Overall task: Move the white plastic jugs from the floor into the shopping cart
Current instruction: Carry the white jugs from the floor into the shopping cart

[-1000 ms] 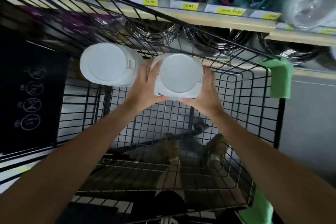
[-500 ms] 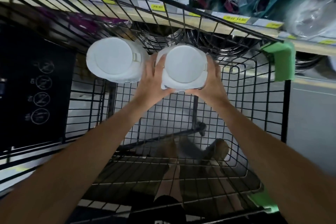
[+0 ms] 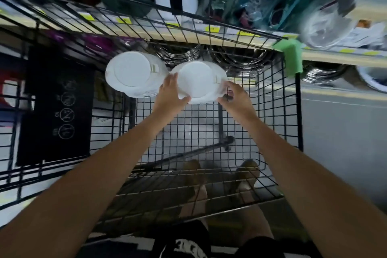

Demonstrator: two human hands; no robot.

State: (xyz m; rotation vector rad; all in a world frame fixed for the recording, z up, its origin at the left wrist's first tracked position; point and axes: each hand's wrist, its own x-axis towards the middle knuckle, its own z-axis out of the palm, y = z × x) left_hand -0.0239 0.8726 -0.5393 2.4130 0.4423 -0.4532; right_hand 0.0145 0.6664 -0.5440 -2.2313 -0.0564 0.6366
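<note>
The second jug (image 3: 199, 81) sits deeper in the cart (image 3: 299, 115) than a second ago, now in the upper middle of the frame, right beside the first jug (image 3: 129, 73). The left hand (image 3: 170, 95) still cups its side, thumb round its edge. The right hand (image 3: 235, 98) is blurred at the rim, so I cannot tell its grip. Release looks near.

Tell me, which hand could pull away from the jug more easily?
Right hand, probably: open cart lies beside it, while the left hand sits between the held jug and the other jug.
</note>
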